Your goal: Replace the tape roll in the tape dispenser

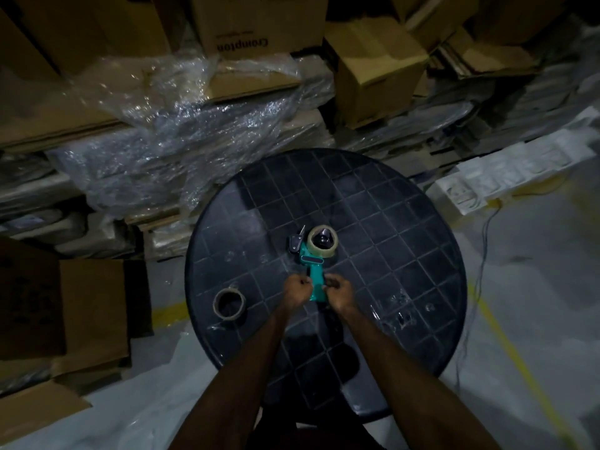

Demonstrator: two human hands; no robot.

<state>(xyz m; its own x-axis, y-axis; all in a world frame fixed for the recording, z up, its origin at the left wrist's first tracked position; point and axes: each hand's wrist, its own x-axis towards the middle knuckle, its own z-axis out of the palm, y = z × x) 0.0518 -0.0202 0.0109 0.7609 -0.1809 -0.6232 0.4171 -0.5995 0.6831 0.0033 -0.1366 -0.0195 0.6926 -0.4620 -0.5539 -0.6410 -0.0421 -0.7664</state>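
Left hand (298, 288) and right hand (337, 290), both curled, pinch one teal plastic tape dispenser (313, 266) by its handle. It carries one clear tape roll (322, 241). One empty brown cardboard core (229, 303) sits apart on the round black gridded counter (406, 222).

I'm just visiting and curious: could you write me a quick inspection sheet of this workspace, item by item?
Surface: round dark table with a grid pattern, some scuffs and shiny bits.
Job's things: teal tape dispenser lying flat, with a clear tape roll mounted at its far end; an empty-looking cardboard core apart, near the table's left edge.
Clutter: nothing else seen on the table.
Grip: left hand and right hand closed beside the dispenser's handle; too dim to tell what they pinch.
Cables: thin wire trailing on the floor at right.
Surroundings: cardboard boxes, plastic wrap, white foam pieces.
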